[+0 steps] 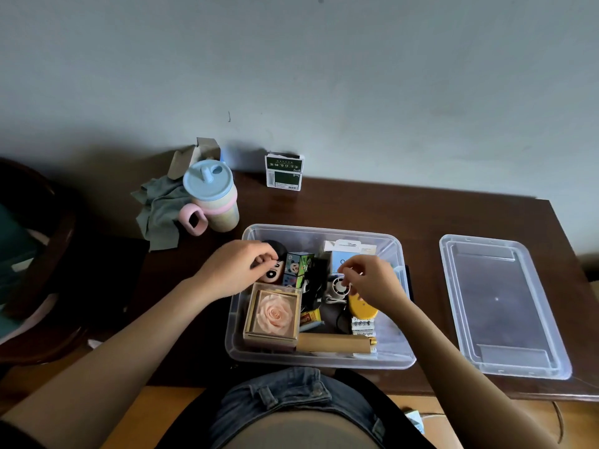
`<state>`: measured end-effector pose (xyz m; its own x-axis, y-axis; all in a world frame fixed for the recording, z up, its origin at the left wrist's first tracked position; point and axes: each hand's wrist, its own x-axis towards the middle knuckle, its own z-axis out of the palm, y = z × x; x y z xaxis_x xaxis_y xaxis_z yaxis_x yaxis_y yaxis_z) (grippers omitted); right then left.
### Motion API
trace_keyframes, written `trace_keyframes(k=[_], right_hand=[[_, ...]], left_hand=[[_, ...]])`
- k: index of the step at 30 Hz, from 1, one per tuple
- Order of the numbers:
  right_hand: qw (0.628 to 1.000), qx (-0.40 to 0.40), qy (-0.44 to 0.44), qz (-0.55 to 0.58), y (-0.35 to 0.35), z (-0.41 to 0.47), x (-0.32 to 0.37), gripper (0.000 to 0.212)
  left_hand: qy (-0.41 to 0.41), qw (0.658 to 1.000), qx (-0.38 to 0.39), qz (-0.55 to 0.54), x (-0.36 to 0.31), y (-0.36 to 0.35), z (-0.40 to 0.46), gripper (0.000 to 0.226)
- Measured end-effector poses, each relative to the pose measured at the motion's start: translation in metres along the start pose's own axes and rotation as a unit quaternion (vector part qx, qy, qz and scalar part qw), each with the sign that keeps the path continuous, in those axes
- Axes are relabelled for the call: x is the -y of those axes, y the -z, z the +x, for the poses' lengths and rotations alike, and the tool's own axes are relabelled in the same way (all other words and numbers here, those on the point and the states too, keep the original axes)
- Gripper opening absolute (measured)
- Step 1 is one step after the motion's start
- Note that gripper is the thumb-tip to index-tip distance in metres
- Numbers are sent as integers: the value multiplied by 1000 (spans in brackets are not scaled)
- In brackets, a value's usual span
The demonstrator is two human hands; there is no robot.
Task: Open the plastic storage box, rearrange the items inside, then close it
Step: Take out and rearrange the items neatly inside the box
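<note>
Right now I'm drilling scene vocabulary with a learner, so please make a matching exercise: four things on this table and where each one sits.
Things:
1. lid
2. rose case
3. lidded cup
4. green carton

Places:
A. by the wall, behind the storage box
B. flat on the table, right of the box
C. beside the grey cloth
D. inside the box, front left

Pairs: 1-B, 2-D, 3-C, 4-A

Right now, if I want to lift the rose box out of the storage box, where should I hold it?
Probably from above, fingers on the rose box's left and right walls. It sits flat with its clear top facing up, close to the storage box's left wall, so the left gap looks narrow.
</note>
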<state>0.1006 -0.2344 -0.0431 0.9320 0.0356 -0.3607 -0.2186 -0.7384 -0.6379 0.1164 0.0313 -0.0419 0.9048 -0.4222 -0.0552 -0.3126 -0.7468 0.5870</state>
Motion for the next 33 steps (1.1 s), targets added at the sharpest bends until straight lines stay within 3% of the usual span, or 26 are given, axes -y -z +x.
trace_keyframes(k=[3, 6, 10, 13, 17, 22, 27, 30, 33], right_hand=[[997, 66, -31, 7, 10, -2, -10, 15], [991, 123, -48, -1, 10, -6, -18, 16], [989, 140, -53, -9, 3, -9, -22, 18], [987, 151, -47, -20, -2, -9, -19, 19], [987, 158, -41, -13, -4, -8, -14, 22], [993, 118, -23, 17, -5, -8, -14, 21], [996, 79, -23, 37, -5, -7, -14, 20], [997, 45, -40, 46, 0, -3, -14, 21], [996, 69, -40, 37, 4, -2, -13, 22]], left_hand=[[44, 982, 179, -33, -5, -2, 0, 39], [37, 954, 297, 3, -14, -8, -3, 73], [23, 930, 365, 40, -24, -10, 0, 108], [-3, 916, 386, 109, -33, -9, 2, 108], [-6, 934, 336, 123, -34, -4, 2, 97], [70, 950, 259, -160, -11, 28, 6, 75], [89, 900, 68, -421, -1, 38, 7, 52], [123, 866, -15, -484, 1, 33, 9, 36], [134, 854, -64, -499, 1, 26, 10, 19]])
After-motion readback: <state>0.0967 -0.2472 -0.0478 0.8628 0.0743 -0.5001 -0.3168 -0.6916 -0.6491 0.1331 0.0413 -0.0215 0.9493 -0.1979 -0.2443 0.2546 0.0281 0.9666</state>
